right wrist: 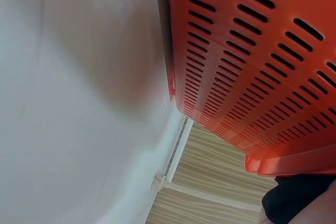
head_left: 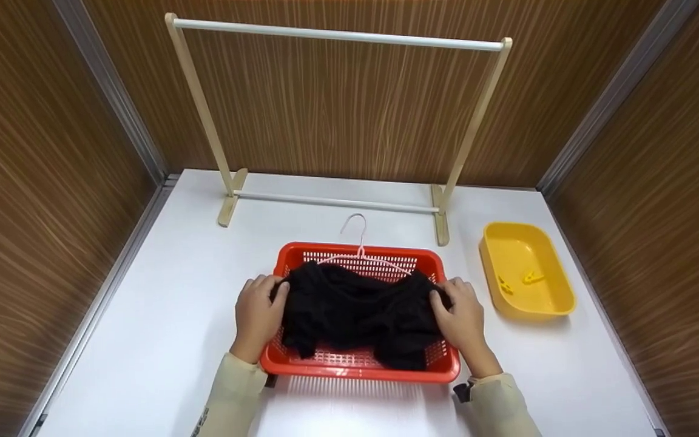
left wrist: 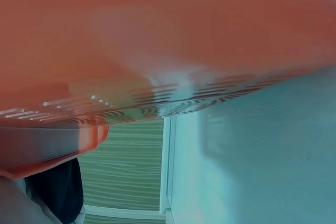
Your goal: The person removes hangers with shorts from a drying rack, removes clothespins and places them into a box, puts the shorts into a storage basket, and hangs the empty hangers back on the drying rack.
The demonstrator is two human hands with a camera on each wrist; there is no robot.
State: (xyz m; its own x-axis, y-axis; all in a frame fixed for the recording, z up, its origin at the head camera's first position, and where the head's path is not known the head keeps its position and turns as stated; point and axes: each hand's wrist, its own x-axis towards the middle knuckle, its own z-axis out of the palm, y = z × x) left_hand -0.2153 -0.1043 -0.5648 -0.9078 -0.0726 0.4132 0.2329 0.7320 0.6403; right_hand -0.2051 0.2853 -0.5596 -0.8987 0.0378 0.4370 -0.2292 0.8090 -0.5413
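Note:
A black garment (head_left: 355, 309), bunched and with a wide neckline, lies over a red slotted basket (head_left: 355, 371) in the head view. Inside the garment's neck is a pink hanger (head_left: 361, 247), its hook sticking up past the basket's far rim. My left hand (head_left: 260, 306) pinches the garment's left shoulder between thumb and fingers. On the opposite shoulder, my right hand (head_left: 462, 311) grips the cloth the same way, thumb on top. Both wrist views are mostly filled by the basket's outer wall (right wrist: 252, 61), with a bit of black cloth (left wrist: 60, 190) at the left hand.
Behind the basket stands a rack with wooden legs (head_left: 204, 115) and a white top bar (head_left: 337, 35). A yellow tray (head_left: 510, 233) holding yellow clips (head_left: 533, 277) sits to the right. Wood-grain panels (head_left: 647, 170) enclose the white table (head_left: 161, 285) on the left, back and right.

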